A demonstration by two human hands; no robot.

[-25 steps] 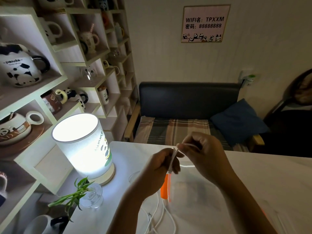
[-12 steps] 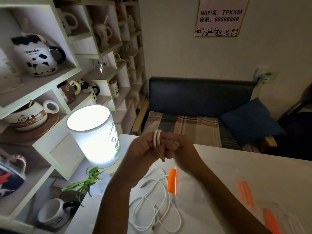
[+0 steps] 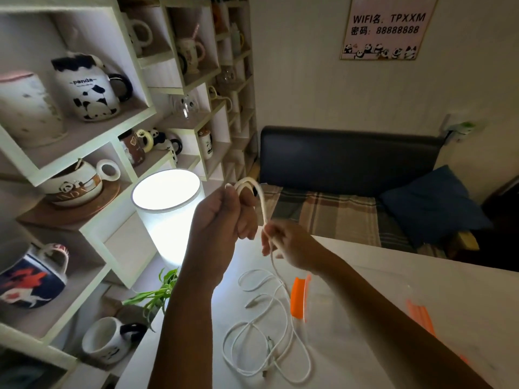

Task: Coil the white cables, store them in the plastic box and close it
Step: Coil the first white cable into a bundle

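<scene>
While the left hand (image 3: 224,217) grips the coil, the right hand (image 3: 289,245) pinches the white cable (image 3: 266,327) just below, slack trailing down to the worktop (image 3: 421,276).

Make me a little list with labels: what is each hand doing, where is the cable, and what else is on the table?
left hand: raised, grips small loops of the white cable
right hand: pinches the cable just below the loops
loose cable: lies in loose curves on the white table
plastic box: clear, with orange clips, on the table right of the loose cable
lamp: lit, at the table's left edge
cable in box: none seen yet
</scene>
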